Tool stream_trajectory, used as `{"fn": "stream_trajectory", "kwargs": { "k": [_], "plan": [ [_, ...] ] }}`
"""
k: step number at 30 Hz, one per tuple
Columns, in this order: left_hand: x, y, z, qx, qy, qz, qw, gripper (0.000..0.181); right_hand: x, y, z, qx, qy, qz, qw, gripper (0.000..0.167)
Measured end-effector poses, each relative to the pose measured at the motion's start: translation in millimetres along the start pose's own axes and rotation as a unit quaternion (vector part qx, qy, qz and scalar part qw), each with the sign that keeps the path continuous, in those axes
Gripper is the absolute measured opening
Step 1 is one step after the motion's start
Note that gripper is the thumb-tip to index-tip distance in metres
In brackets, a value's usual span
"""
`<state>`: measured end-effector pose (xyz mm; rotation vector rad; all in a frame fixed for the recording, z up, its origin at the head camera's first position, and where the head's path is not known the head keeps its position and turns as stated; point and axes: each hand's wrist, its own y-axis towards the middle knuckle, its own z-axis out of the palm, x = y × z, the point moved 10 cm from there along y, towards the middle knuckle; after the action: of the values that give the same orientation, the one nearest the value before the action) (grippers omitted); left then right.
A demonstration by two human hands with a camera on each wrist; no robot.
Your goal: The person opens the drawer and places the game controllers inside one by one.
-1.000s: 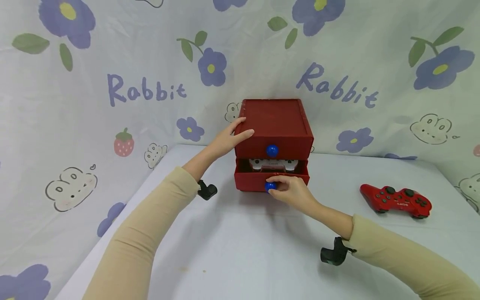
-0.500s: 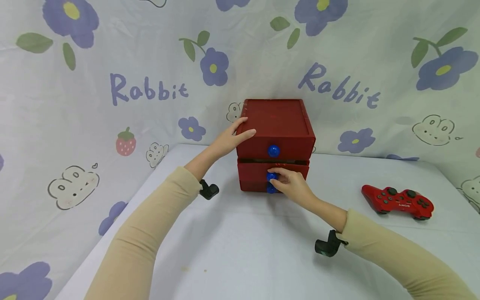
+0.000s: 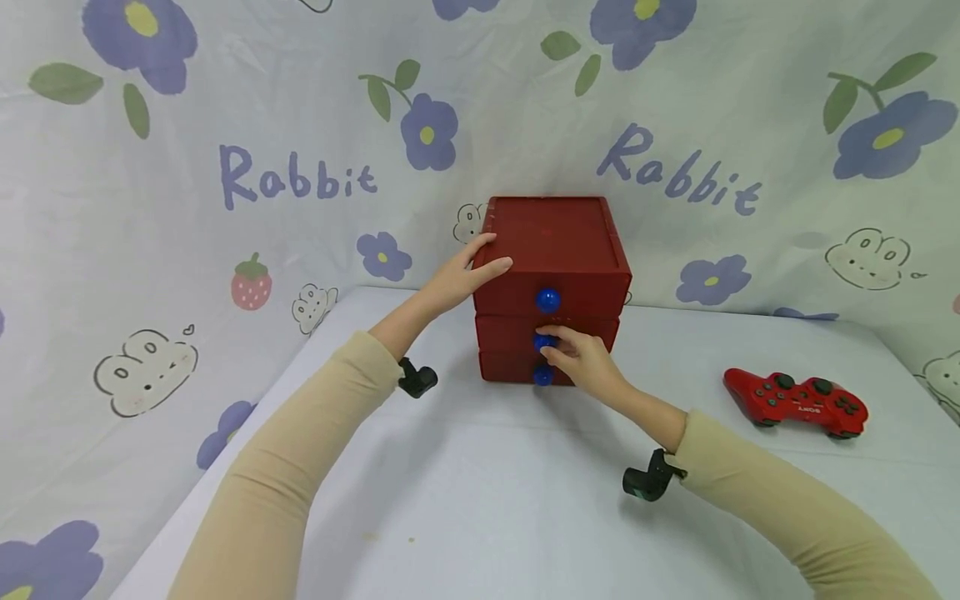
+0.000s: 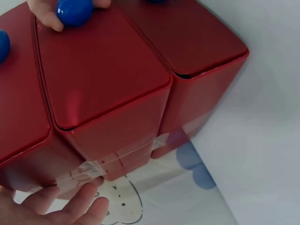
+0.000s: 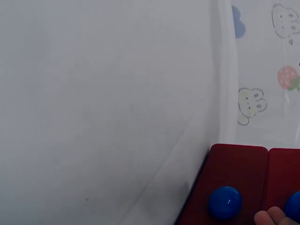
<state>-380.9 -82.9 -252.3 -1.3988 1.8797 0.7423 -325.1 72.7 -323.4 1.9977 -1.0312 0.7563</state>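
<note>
A red cabinet [image 3: 551,237] with three stacked drawers stands at the back of the table, each drawer front bearing a round blue knob. My right hand [image 3: 588,360] pinches the middle drawer's knob [image 3: 543,342] between thumb and fingers. That middle drawer [image 4: 101,65] sits flush with the others, so its inside is hidden. On the cabinet's upper left edge rests my left hand [image 3: 459,279], thumb and fingers spread, with some fingers along the side in the left wrist view. The bottom knob [image 5: 225,202] and top knob [image 3: 548,301] are untouched.
A red game controller [image 3: 797,405] lies on the white-covered table to the right of the cabinet. Behind stands a pale curtain [image 3: 300,100] printed with flowers and rabbits. A black wrist camera [image 3: 651,477] hangs beneath my right forearm.
The middle drawer, which stood pulled out with a white game controller inside, has slid back until closed. My right hand moved away from me with its knob; my left hand stayed on the cabinet.
</note>
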Motion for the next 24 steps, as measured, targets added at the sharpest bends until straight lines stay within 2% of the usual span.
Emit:
{"fn": "stream_trajectory", "kwargs": {
  "k": [13, 17, 24],
  "plan": [
    [1.4, 2.1, -1.8, 0.004, -0.004, -0.013, 0.9999, 0.069, -4.5, 4.9, -2.1, 0.036, 0.008, 0.023, 0.9990, 0.031],
    [-0.1, 1.4, -4.6, 0.012, -0.026, -0.015, 0.9995, 0.068, -7.3, 6.1, 0.3, 0.048, 0.014, 0.048, 0.9976, 0.031],
    [-1.8, 6.0, -6.0, 0.037, -0.029, -0.019, 0.9987, 0.071, -7.8, 5.7, -0.1, 0.048, 0.007, 0.046, 0.9977, 0.031]
  ]
}}
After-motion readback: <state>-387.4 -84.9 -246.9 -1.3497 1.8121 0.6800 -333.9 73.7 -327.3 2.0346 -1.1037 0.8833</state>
